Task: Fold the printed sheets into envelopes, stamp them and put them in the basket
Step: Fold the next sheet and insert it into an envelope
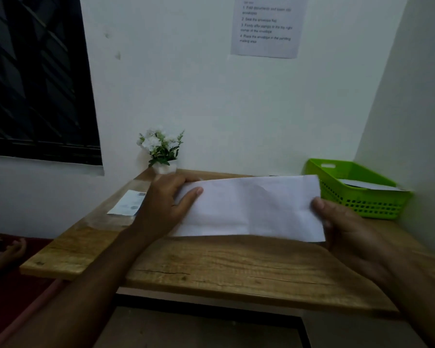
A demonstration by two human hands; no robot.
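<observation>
A folded white sheet (251, 209) is held above the wooden desk (211, 262), with a crease running down its middle. My left hand (168, 204) grips its left end, thumb on top and fingers behind. My right hand (344, 229) pinches its right end, thumb over the front edge. The green plastic basket (362, 199) stands at the desk's back right corner with white paper (367, 185) lying inside. A small sheet with printed stamps (128, 203) lies flat on the desk's left side, partly behind my left hand.
A small pot of white artificial flowers (161, 151) stands at the back of the desk against the wall. A printed instruction page (266, 26) hangs on the wall above. A dark window (35, 79) is at left. Another person's hand (13, 249) shows at the lower left.
</observation>
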